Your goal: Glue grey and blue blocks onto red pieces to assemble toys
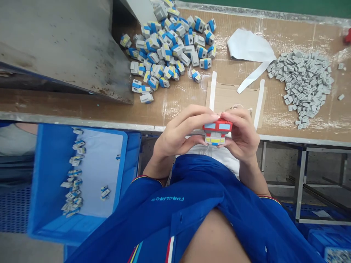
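My left hand (183,130) and my right hand (241,134) grip one small toy robot torso (217,128) between them, over the table's front edge. Its upper part is red with two light-blue windows; the lower part is grey with yellow and blue patches. The fingers of both hands press on top of it, and the thumbs meet its lower part from either side. Behind the hands lies a piece of cardboard (229,95) held down by white tape strips. A heap of grey, blue and yellow toy parts (170,47) sits to the back left.
At the right is a pile of small grey pieces (307,82), beside a white sheet (249,45). A metal housing (65,47) takes up the left of the table. Below it stands a blue crate (46,182) with several parts inside. Metal stool frames (300,182) are at lower right.
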`<state>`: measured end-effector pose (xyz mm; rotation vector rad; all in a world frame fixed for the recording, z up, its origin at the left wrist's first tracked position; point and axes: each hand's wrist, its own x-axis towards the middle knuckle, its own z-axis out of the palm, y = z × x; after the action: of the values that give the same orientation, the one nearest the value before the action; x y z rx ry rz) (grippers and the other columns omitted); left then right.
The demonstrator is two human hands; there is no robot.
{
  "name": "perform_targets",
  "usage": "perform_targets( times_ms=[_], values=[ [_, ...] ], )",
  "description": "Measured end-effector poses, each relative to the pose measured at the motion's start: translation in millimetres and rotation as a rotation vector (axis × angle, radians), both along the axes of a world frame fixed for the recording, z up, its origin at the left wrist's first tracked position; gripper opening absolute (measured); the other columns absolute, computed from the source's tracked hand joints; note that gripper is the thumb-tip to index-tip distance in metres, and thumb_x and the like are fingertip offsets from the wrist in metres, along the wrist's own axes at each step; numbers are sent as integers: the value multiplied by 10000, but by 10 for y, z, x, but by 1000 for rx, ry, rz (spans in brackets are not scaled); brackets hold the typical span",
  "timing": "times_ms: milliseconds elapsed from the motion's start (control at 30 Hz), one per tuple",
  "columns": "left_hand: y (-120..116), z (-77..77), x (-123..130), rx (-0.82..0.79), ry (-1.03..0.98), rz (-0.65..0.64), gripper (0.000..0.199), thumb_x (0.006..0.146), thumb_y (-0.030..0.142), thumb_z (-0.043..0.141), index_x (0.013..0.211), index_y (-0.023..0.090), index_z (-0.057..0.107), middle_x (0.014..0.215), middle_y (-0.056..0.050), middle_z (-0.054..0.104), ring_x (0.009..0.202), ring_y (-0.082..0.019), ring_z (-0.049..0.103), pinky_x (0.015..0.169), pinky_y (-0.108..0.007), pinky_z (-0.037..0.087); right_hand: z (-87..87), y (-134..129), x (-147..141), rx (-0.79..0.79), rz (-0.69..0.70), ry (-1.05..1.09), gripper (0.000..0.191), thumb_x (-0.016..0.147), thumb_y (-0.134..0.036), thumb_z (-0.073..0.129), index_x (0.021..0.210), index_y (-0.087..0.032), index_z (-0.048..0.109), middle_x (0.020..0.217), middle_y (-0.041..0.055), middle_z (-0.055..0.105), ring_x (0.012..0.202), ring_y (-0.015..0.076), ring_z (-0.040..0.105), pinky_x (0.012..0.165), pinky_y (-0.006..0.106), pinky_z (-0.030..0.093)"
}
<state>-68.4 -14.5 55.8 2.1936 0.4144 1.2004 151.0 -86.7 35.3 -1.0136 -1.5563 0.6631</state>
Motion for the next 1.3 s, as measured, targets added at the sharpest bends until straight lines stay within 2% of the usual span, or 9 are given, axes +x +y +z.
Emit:
perform_targets(
  times_ms=[100,233,400,600,767,933,1100,1200,1300],
  values=[
    [-58,-134,113,-45,-113,66,689,993,670,699,1603,376,570,1316,-88,755,1156,-294,765,935,-483,704,-21,-40,-59,24,-119,-38,584,943,-774,688,1397,-405,704,1214,98,649,1138,352,704,1012,619,656],
    [-130,-255,214,-105,-207,99,666,968,777,649,1529,420,621,1258,-64,749,1095,-278,763,897,-490,698,-30,-106,-139,-41,-135,-13,602,922,-832,659,1323,-390,729,1194,107,649,1161,367,702,1008,622,661],
    [-189,-259,260,-147,-203,193,624,979,855,530,1405,418,660,1186,-59,759,1015,-264,764,824,-492,682,9,-143,-185,112,-247,-60,522,969,-744,668,1359,-401,715,1158,98,679,1046,333,713,901,572,683],
    [-199,-276,322,-177,-242,165,601,1006,804,556,1396,365,687,1118,-76,748,958,-246,777,776,-443,676,-40,-134,-208,118,-359,-109,600,952,-838,584,1292,-363,724,1108,113,692,989,338,702,860,592,676],
    [-222,-276,332,-201,-255,157,588,998,804,572,1394,389,700,1120,-59,758,966,-235,775,789,-428,670,-41,-151,-233,24,-309,-43,614,927,-865,596,1256,-361,715,1119,112,686,1024,346,700,893,610,680],
    [-201,-242,339,-198,-298,154,526,1013,715,635,1384,357,737,1114,-71,782,956,-246,777,769,-439,669,-73,-120,-241,116,-264,25,599,939,-783,688,1421,-429,663,1153,77,692,991,316,705,885,573,681],
    [-203,-208,335,-202,-255,185,560,999,753,628,1368,349,747,1108,-66,785,928,-234,772,751,-426,663,-201,-79,-267,-5,-293,50,613,922,-862,606,1265,-362,701,1107,101,668,1008,335,684,886,594,672],
    [-222,-198,329,-216,-214,217,589,1009,779,583,1366,338,742,1121,-74,776,947,-232,771,777,-426,667,-214,-68,-280,50,-273,94,562,950,-790,648,1336,-383,684,1117,87,672,967,309,692,875,565,669],
    [-222,-209,330,-217,-255,186,567,1001,746,635,1379,335,740,1137,-77,761,968,-232,765,801,-426,652,-182,-49,-267,115,-252,80,504,997,-698,664,1409,-407,675,1127,73,690,939,283,711,863,528,672]
  ],
)
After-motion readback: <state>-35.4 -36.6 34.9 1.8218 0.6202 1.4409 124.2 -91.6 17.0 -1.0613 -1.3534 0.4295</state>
